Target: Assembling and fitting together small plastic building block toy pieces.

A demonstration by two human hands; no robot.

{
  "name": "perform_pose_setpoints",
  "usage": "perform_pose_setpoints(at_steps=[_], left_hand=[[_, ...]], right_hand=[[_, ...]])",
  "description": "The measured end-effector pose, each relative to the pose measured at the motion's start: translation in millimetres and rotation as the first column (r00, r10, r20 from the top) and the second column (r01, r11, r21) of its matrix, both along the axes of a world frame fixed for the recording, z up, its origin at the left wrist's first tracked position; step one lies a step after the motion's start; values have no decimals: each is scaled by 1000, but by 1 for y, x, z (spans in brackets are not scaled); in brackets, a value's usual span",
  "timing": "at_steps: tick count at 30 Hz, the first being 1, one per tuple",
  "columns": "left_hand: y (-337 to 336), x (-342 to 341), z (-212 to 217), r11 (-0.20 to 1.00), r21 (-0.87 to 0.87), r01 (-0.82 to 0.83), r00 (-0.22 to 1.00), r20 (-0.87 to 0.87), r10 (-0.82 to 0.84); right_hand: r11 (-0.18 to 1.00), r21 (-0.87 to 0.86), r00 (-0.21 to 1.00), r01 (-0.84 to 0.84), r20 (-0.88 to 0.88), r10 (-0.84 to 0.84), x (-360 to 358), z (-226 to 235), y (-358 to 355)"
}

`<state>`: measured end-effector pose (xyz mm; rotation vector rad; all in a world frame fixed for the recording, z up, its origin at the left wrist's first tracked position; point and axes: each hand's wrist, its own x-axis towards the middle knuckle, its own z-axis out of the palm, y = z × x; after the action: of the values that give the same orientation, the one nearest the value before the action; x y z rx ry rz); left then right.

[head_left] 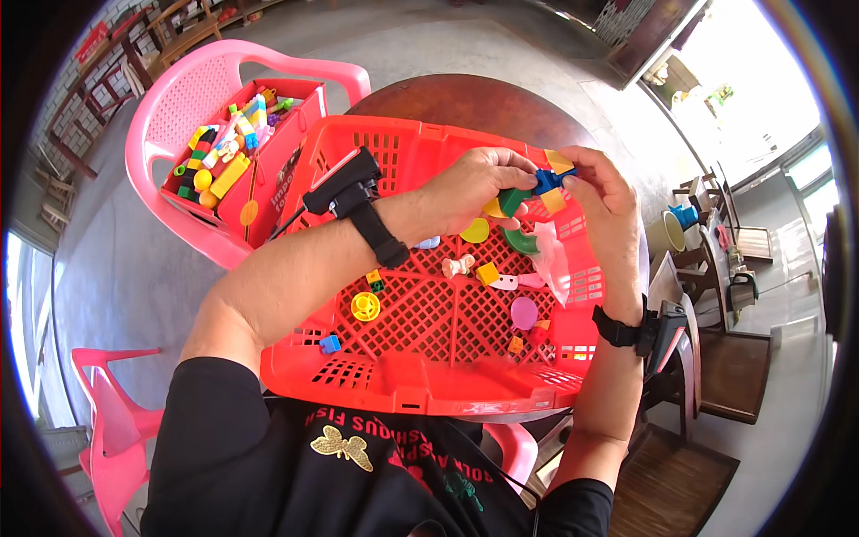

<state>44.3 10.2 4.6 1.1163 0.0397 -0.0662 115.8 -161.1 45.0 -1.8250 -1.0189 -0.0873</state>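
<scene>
Above the far right part of a red plastic basket (pixel 420 394), both my hands are closed on small toy building blocks. My left hand (pixel 470 188) pinches a dark blue block (pixel 548 182) from its left side. A green block (pixel 513 201) and a yellow one are also at its fingers; whether they join the blue block I cannot tell. My right hand (pixel 608 188) grips the blue block from the right, with yellow pieces (pixel 560 162) beside its thumb and fingers. Below lie a green curved piece (pixel 521 242), a yellow disc (pixel 475 231) and a clear plastic bag (pixel 550 264).
Loose in the basket are a yellow wheel-like piece (pixel 365 306), a small doll (pixel 458 266), a yellow block (pixel 488 274) and a purple disc (pixel 523 313). The basket rests on a round brown table (pixel 465 98). A pink chair (pixel 179 98) holds a red box (pixel 300 121) of toys.
</scene>
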Motion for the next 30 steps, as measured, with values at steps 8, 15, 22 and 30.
perform_pose_setpoints(at_steps=[8, 15, 22, 30], left_hand=[[0, 1, -4, 998, -39, 39, 997, -71, -42], [-1, -1, 0, 995, -98, 8, 996, -86, -16], [7, 3, -3, 979, -115, 166, 985, -25, -170], [8, 6, -8, 966, -144, 213, 977, 3, -215]], right_hand=[[997, -53, 998, -50, 32, 52, 0, 1, -1], [998, -2, 983, -68, 169, 67, 6, -9, 4], [986, -13, 980, -169, 102, 169, 0, 7, -3], [945, -7, 937, -326, 130, 324, 5, 10, -7]])
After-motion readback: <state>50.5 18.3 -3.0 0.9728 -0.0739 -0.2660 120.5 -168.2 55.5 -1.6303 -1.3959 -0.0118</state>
